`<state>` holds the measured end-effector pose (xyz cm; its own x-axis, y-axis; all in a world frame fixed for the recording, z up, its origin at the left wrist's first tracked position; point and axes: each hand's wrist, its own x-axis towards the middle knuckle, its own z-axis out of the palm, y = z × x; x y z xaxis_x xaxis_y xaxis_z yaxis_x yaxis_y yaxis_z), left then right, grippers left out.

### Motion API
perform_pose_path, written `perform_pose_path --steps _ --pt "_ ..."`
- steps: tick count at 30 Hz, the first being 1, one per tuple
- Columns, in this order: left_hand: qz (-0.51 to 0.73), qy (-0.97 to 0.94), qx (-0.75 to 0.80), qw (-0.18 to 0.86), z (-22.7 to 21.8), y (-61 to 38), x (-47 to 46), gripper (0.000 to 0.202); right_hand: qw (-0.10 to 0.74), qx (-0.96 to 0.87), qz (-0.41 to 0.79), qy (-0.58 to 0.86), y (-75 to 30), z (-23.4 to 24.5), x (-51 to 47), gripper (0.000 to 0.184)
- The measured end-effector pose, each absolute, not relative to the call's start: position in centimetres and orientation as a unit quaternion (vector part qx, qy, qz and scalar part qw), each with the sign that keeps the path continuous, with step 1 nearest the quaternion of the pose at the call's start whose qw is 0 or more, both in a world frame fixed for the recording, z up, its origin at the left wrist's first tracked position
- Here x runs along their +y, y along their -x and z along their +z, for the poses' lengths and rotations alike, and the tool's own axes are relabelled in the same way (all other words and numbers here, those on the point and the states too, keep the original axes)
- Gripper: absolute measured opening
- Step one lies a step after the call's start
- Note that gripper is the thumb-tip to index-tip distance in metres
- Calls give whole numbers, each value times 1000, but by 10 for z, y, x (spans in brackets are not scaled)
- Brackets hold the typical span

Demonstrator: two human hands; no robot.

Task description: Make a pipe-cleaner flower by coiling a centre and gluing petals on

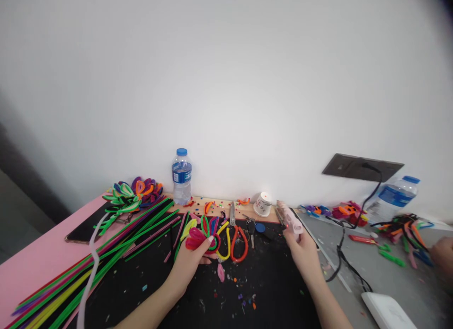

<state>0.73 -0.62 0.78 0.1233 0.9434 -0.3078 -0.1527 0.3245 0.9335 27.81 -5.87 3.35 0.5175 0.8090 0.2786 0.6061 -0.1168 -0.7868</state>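
Note:
My left hand [191, 260] is closed on a pipe-cleaner flower [200, 237] with pink, red, green and purple loops, thumb on top. At the mat's right edge, my right hand [302, 251] has its fingers around a pale pink, tube-like tool [288, 216]; its exact kind is unclear. Between my hands lie scissors [232, 215], blades toward the wall, one handle loop yellow and the other red. Just right of them rest keys [252, 237] and a round blue tag [260, 227]. A small pink loop [221, 272] lies below the scissors.
Long pipe cleaners [88, 272] and finished flowers [132, 194] fill the left. A water bottle [181, 178] and upturned paper cup [263, 205] stand by the wall. Scraps dot the black mat [198, 300]. Cables [341, 246] and another person's hand [442, 253] are at right.

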Motion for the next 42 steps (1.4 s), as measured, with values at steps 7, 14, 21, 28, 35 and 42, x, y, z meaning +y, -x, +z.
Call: perform_pose_path --steps 7,14,21,28,35,42 --pt "440 -383 495 645 9 -7 -5 37 252 -422 -68 868 -351 25 -63 48" --pt "474 -392 494 615 2 -4 -3 33 130 -289 -53 947 -389 22 -84 49" --pt "522 -401 489 573 -7 -1 2 31 104 -208 -17 972 -378 36 -81 53" --pt "443 -474 485 586 -3 -4 -6 37 195 -305 -126 924 -361 51 -81 46" --pt "325 -578 333 670 2 -8 -18 23 312 -557 -12 770 -296 87 -48 30" --pt "290 -613 299 671 11 -4 -23 25 284 -754 191 560 -205 87 10 28"
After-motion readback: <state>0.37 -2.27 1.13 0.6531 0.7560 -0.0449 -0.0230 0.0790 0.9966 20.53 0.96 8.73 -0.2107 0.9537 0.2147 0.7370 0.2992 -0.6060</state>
